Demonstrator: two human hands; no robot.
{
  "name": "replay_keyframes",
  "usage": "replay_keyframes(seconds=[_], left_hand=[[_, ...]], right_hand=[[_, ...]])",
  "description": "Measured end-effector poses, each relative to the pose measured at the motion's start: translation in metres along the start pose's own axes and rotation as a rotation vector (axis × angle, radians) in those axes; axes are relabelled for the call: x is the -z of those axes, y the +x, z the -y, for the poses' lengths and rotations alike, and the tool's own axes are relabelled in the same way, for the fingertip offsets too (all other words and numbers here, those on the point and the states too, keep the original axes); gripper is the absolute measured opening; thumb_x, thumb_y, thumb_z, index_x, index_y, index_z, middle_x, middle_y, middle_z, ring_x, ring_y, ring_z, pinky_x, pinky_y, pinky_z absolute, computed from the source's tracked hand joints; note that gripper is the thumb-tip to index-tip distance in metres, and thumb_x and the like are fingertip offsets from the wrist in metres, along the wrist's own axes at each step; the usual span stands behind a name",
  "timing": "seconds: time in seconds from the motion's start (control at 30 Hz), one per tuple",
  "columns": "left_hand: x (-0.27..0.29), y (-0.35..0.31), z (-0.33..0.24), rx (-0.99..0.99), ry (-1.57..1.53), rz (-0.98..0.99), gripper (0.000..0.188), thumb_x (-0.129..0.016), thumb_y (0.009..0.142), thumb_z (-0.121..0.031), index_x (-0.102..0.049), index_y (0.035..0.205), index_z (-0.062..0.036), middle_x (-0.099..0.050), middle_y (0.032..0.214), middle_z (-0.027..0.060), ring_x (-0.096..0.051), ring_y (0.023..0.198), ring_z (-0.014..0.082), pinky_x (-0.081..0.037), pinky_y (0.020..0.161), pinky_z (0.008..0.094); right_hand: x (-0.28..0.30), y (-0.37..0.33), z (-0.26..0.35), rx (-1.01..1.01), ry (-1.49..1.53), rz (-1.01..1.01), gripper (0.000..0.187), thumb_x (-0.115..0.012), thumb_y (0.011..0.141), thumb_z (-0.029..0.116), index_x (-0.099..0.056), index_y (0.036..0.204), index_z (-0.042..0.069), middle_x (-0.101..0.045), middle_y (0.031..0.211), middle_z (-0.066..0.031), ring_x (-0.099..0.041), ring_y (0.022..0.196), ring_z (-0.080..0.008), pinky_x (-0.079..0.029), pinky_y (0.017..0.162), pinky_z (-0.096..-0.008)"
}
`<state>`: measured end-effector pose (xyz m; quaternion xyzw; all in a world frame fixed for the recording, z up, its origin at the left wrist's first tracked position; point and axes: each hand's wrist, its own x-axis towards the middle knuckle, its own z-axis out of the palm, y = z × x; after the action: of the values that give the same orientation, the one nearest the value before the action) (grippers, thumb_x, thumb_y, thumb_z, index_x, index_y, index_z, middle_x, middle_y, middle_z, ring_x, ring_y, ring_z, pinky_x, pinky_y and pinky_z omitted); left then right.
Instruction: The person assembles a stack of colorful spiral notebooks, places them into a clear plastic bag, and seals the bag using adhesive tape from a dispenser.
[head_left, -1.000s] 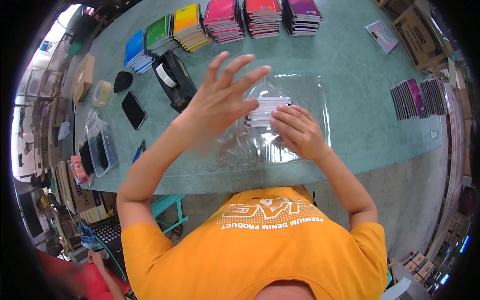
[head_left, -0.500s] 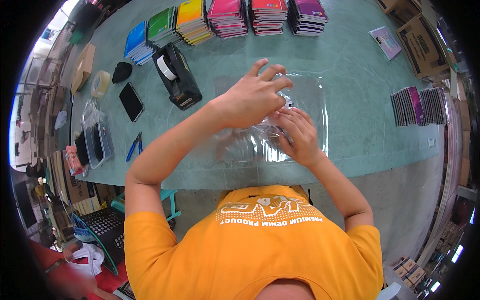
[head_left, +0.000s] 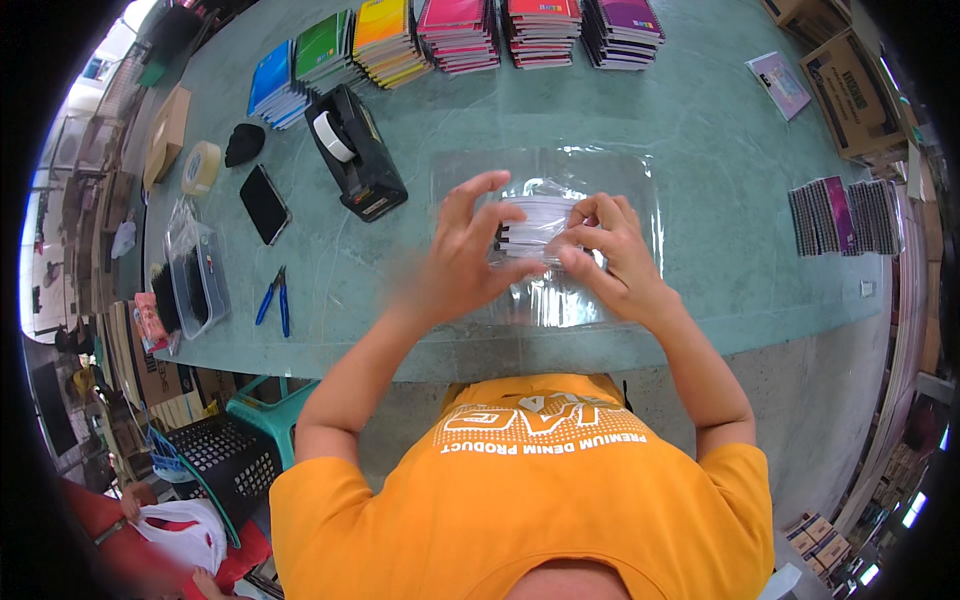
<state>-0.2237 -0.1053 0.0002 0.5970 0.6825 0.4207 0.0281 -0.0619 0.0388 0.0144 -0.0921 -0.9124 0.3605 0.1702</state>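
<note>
Probably firm paper stack (head_left: pixel 532 222), slick film (head_left: pixel 555 302) around it, best gripped endwise; left hand (head_left: pixel 462 255) wide, right hand (head_left: pixel 618 258) narrowed, hold unclear

Bright light enters left, glare streaks the clear plastic (head_left: pixel 560 299), edges curve.

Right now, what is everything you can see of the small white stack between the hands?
The small white stack shows thin, close-set layers like paper edges, with dark bits at its left end. It lies within the outline of a clear plastic sheet on the green tabletop, and glossy plastic seems to cover it. The left hand, spread, is at its left end; the right hand partly hides its right end. Whether either hand touches it or only the plastic cannot be told.
</note>
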Motion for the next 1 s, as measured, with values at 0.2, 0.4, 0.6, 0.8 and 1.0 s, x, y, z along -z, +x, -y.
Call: replay_keyframes(seconds=[0.2, 0.4, 0.6, 0.8, 1.0], left_hand=[[-0.005, 0.031, 0.011, 0.381, -0.384, 0.206, 0.043, -0.081, 0.062, -0.018, -0.060, 0.096, -0.0013, -0.061, 0.098, 0.0112, -0.058, 0.090, 0.0240, -0.046, 0.079, 0.0315], [0.012, 0.057, 0.004, 0.051, 0.047, 0.515, 0.027, -0.071, 0.071, -0.010, -0.062, 0.094, 0.0000, -0.061, 0.089, 0.0134, -0.057, 0.081, 0.0257, -0.047, 0.074, 0.0334], [0.012, 0.025, -0.023, -0.162, 0.247, 0.424, 0.025, -0.065, 0.070, -0.011, -0.062, 0.091, 0.0017, -0.059, 0.091, 0.0115, -0.055, 0.085, 0.0283, -0.047, 0.077, 0.0359], [-0.015, -0.021, -0.017, -0.345, 0.365, 0.097, 0.031, -0.060, 0.065, -0.009, -0.063, 0.094, 0.0003, -0.059, 0.097, 0.0080, -0.056, 0.089, 0.0248, -0.044, 0.078, 0.0369], [-0.015, -0.032, -0.006, -0.326, 0.352, -0.089, 0.031, -0.067, 0.071, -0.016, -0.062, 0.099, -0.0063, -0.059, 0.099, 0.0055, -0.053, 0.094, 0.0235, -0.041, 0.079, 0.0391]], right_hand=[[-0.014, 0.005, -0.001, -0.102, 0.162, -0.367, 0.023, -0.077, 0.067, 0.019, -0.067, 0.085, 0.009, -0.053, 0.098, -0.0071, -0.048, 0.094, -0.0242, -0.040, 0.081, -0.0364], [0.000, 0.029, -0.026, -0.258, 0.294, 0.021, 0.033, -0.077, 0.064, 0.013, -0.065, 0.094, 0.006, -0.057, 0.090, -0.0048, -0.055, 0.083, -0.0174, -0.043, 0.075, -0.0279], [0.003, 0.011, 0.009, 0.143, -0.375, 0.144, 0.021, -0.055, 0.084, 0.011, -0.061, 0.100, 0.001, -0.057, 0.108, -0.0078, -0.050, 0.109, -0.0255, -0.035, 0.098, -0.0389], [-0.013, -0.013, -0.003, 0.192, -0.185, -0.070, 0.016, -0.061, 0.083, 0.015, -0.064, 0.093, 0.004, -0.061, 0.112, -0.0085, -0.050, 0.117, -0.0263, -0.034, 0.102, -0.0413], [-0.019, 0.000, -0.016, 0.250, -0.079, 0.011, 0.014, -0.067, 0.078, 0.014, -0.064, 0.088, 0.005, -0.061, 0.114, -0.0068, -0.050, 0.118, -0.0252, -0.035, 0.102, -0.0417]])
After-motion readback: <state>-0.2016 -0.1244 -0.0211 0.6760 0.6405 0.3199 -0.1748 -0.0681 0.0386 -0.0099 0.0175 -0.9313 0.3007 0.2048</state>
